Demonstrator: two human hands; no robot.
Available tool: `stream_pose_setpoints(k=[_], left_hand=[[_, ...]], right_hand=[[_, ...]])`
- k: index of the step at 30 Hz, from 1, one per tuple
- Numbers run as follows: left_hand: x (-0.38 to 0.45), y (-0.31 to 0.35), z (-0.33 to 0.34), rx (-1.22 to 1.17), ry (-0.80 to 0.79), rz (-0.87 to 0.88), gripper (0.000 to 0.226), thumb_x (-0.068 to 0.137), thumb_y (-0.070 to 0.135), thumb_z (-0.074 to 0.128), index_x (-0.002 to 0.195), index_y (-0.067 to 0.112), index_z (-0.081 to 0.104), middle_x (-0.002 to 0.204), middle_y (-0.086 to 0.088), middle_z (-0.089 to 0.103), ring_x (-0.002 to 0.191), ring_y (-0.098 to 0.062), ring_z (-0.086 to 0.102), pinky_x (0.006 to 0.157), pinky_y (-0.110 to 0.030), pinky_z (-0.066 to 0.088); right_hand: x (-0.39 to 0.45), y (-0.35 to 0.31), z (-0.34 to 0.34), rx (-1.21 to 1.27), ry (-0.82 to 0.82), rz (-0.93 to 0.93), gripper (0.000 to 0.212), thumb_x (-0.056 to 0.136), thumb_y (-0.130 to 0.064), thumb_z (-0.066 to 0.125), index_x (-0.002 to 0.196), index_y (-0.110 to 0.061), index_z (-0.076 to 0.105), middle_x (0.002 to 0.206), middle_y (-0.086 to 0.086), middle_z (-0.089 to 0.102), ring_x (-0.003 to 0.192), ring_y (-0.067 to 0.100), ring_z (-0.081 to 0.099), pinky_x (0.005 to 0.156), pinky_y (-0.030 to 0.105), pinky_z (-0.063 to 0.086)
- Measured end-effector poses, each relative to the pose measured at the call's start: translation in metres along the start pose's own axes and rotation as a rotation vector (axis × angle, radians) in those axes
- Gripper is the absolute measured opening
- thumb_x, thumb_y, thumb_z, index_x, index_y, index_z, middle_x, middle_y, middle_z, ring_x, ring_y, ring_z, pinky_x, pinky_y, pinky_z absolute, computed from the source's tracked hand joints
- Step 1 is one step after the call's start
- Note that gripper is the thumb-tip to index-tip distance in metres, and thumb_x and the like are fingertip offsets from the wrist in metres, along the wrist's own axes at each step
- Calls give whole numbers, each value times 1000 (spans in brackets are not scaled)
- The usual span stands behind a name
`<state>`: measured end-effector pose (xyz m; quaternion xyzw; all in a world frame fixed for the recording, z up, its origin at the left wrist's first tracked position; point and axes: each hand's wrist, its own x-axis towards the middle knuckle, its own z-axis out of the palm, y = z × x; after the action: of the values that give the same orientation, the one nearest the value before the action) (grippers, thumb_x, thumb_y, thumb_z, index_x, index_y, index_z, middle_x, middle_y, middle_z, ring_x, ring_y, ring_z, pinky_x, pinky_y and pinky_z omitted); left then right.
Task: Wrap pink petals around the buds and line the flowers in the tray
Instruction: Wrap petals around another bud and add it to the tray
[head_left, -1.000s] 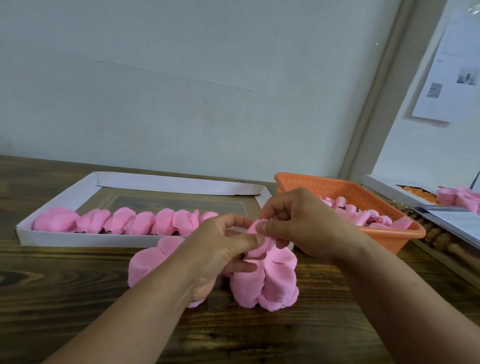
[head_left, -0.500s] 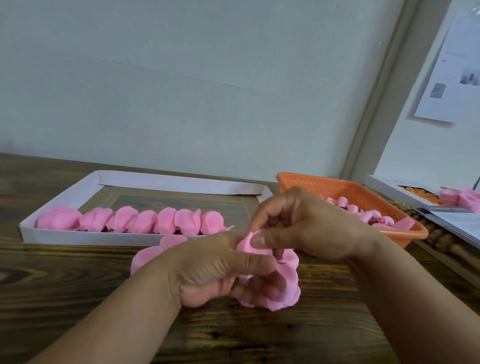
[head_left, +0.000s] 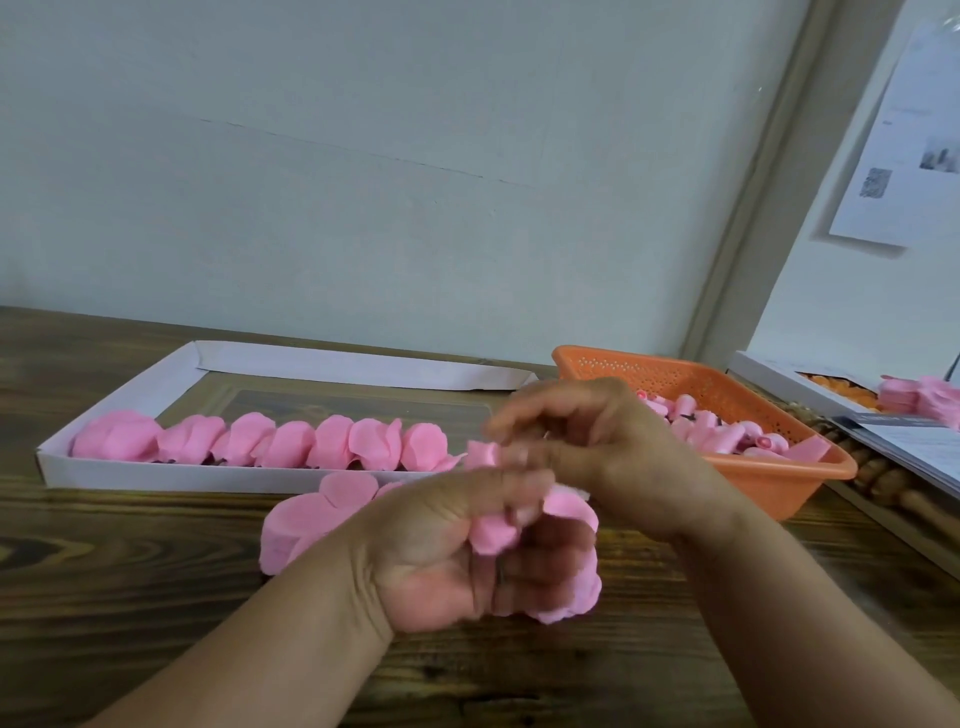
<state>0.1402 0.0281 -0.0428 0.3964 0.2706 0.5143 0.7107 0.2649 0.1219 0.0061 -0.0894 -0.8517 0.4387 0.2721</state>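
The left hand (head_left: 447, 551) grips a half-wrapped pink flower (head_left: 493, 525); the right hand (head_left: 608, 457) pinches its top petal, blurred. Loose petal stacks (head_left: 306, 525) lie just behind. Farther left, the white tray (head_left: 130, 395) holds a row of finished flowers (head_left: 260, 441). Right, an orange basket (head_left: 800, 467) holds buds (head_left: 717, 431). Wall paper (head_left: 904, 140): print unreadable.
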Motion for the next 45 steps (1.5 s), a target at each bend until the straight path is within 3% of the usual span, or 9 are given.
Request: stream_pose_setpoints(k=[4,9,14,18,23,28,32,40,45], left_hand=[[9,5,0,-163,357,165,26,68,27,69,52,12,55,77,-15,73,67,-22,73,64,-35,60],[14,4,8,-297,464,187,26,74,38,64,74,12,59,80,-10,73,67,-18,70,73,-38,59],[14,6,16,-310,486,158,66,91,46,50,135,-3,46,49,2,62,49,-9,65,45,-25,53],[17,4,14,-349,596,167,47,89,46,58,110,4,61,84,-6,75,66,-16,72,47,-26,54],[17,-2,17,-303,671,305,38,90,44,56,84,9,69,93,-7,76,80,-19,72,64,-30,55],[11,-7,18,-269,570,325,35,77,41,65,57,13,73,67,-3,67,68,-12,70,70,-28,58],[8,-6,12,-172,560,262,27,67,40,68,54,17,72,85,-4,74,72,-16,71,86,-38,48],[12,-5,12,-14,642,250,49,83,46,56,42,20,52,92,-5,76,65,-15,72,39,-20,37],[21,4,8,155,762,219,60,96,45,48,43,19,50,84,-6,76,64,-23,67,55,-28,41]], right_hand=[[-16,12,15,-152,606,-154,11,79,-3,69,75,-13,68,65,1,65,59,6,55,57,21,46],[-32,28,56,-619,485,-392,20,76,-20,69,94,-10,67,75,-2,63,65,14,59,54,30,50],[-25,34,56,-966,512,-521,25,80,-17,64,104,-10,59,76,6,64,59,25,59,47,36,48],[-25,32,62,-989,569,-495,14,78,-11,69,90,-4,72,76,7,68,56,25,60,44,35,48],[-24,26,74,-699,642,-377,18,72,-5,72,90,-7,72,79,4,68,62,22,63,48,37,51],[-22,21,84,-243,641,-167,12,71,-4,71,80,-11,68,66,-11,58,57,5,52,53,22,44],[-26,15,84,224,565,20,14,72,0,70,79,-13,70,60,-6,64,52,5,56,50,17,43],[-32,18,83,769,463,410,12,70,-5,70,59,-10,66,56,7,59,41,11,43,37,18,30],[-32,15,61,573,333,365,20,80,-6,67,61,-11,71,63,10,65,47,18,55,40,24,41]])
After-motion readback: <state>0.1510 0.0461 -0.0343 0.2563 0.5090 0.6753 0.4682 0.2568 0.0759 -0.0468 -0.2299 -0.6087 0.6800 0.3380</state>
